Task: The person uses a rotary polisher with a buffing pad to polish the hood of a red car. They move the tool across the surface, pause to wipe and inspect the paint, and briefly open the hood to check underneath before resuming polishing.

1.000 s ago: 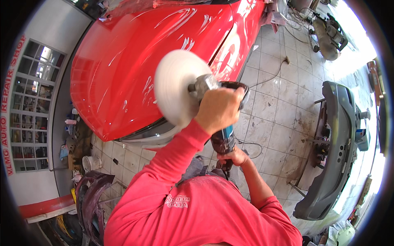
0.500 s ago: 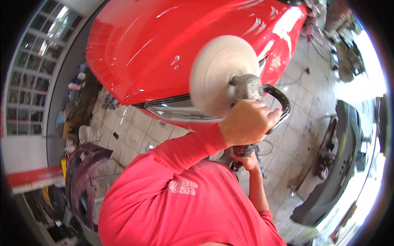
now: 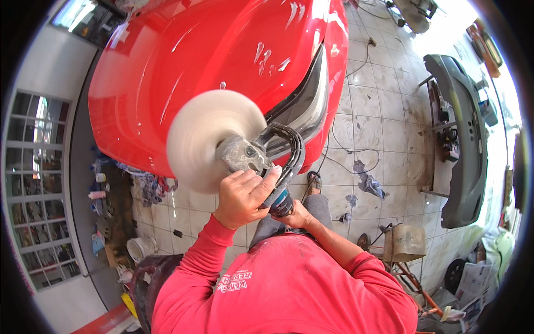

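A rotary polisher (image 3: 243, 156) is held in front of me, over the front edge of a red car hood (image 3: 222, 50). Its round white pad (image 3: 203, 119) looks blurred, as if spinning. My left hand (image 3: 245, 195) is wrapped around the polisher's front body, beside the black loop handle (image 3: 295, 146). Around the rear of its body my right hand (image 3: 296, 216) is closed, its fingers partly hidden. White smears (image 3: 282, 64) mark the hood near the dark headlight (image 3: 306, 106). Whether the pad touches the paint I cannot tell.
A grey bumper (image 3: 470, 139) stands on a rack at the right. A cable (image 3: 356, 149) loops over the tiled floor near a crumpled rag (image 3: 371, 183). At the left are a white bucket (image 3: 142, 248) and a dark red bumper (image 3: 150, 284). A metal box (image 3: 404, 242) is at lower right.
The polisher, with both hands on it, has shifted left and turned relative to the hood. My view has swung right, showing more of the headlight and the right-hand floor.
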Demonstrator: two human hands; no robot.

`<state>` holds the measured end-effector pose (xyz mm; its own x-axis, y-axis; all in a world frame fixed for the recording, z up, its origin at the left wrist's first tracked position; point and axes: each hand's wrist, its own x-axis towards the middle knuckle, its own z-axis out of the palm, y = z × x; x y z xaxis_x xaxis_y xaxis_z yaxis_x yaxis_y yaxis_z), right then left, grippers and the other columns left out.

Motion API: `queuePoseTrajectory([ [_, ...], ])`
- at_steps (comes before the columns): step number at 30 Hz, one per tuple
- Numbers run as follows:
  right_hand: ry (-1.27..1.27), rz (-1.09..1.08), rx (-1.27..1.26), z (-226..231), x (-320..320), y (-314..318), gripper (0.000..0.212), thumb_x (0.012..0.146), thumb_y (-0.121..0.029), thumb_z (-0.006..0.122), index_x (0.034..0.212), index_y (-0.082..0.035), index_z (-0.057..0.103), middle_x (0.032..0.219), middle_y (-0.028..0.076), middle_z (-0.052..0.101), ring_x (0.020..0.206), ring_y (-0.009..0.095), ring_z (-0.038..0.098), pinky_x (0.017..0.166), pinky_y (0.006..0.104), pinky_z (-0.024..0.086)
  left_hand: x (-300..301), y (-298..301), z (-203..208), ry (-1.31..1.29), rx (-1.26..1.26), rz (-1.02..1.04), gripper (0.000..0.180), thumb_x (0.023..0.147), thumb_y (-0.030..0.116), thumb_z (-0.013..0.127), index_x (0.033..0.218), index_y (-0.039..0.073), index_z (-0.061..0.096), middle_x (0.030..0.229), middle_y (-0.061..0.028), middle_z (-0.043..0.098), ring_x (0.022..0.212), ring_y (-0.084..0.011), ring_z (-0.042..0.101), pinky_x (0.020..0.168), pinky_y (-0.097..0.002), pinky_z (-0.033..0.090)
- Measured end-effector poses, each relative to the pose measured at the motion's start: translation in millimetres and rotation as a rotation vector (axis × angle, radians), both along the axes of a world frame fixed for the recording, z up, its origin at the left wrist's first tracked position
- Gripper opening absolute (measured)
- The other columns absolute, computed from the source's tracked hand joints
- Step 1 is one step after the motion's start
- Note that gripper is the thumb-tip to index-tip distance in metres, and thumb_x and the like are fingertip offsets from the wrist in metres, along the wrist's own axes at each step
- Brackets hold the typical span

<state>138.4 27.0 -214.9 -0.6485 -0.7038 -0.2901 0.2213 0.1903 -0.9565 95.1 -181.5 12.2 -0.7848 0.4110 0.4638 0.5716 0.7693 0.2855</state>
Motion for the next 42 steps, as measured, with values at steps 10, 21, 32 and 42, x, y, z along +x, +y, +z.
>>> queuePoseTrajectory([
  [10, 0.145, -0.091, 0.033, 2, -11, 10, 0.033, 0.075, -0.014, 0.074, 0.107, -0.007, 0.071, 0.095, 0.017, 0.076, 0.090, 0.033, 0.074, 0.084, 0.0444, 0.059, -59, 45, 17, -0.055, -0.036, -0.145, 0.070, 0.064, 0.014, 0.082, 0.133, 0.002, 0.072, 0.076, -0.0055, 0.062, 0.068, -0.0248, 0.063, 0.062, -0.0387, 0.052],
  [21, 0.141, 0.054, 0.207, 53, 9, 42, 0.093, 0.075, -0.047, 0.095, 0.147, 0.000, 0.059, 0.136, 0.024, 0.070, 0.125, 0.034, 0.068, 0.106, 0.0435, 0.054, 0, -13, -4, -0.030, -0.066, -0.152, 0.063, 0.070, 0.013, 0.080, 0.132, 0.004, 0.073, 0.074, -0.0042, 0.061, 0.069, -0.0243, 0.062, 0.063, -0.0395, 0.050],
  [32, 0.952, -0.571, -0.623, 317, 98, 63, 0.025, 0.091, -0.004, 0.074, 0.075, -0.008, 0.055, 0.074, 0.002, 0.060, 0.056, 0.016, 0.060, 0.054, 0.0331, 0.054, 82, -106, -11, -0.004, -0.179, -0.102, 0.077, 0.059, 0.009, 0.078, 0.136, 0.003, 0.071, 0.073, -0.0032, 0.057, 0.066, -0.0245, 0.059, 0.060, -0.0399, 0.047],
  [42, 0.610, -1.000, -0.891, 356, 125, -12, 0.020, 0.103, -0.012, 0.062, 0.095, -0.007, 0.045, 0.080, 0.011, 0.053, 0.044, 0.018, 0.040, 0.038, 0.0342, 0.033, 49, -84, -13, 0.004, -0.148, -0.208, 0.067, 0.066, -0.003, 0.073, 0.133, 0.000, 0.074, 0.089, -0.0156, 0.074, 0.067, -0.0319, 0.067, 0.068, -0.0430, 0.056],
])
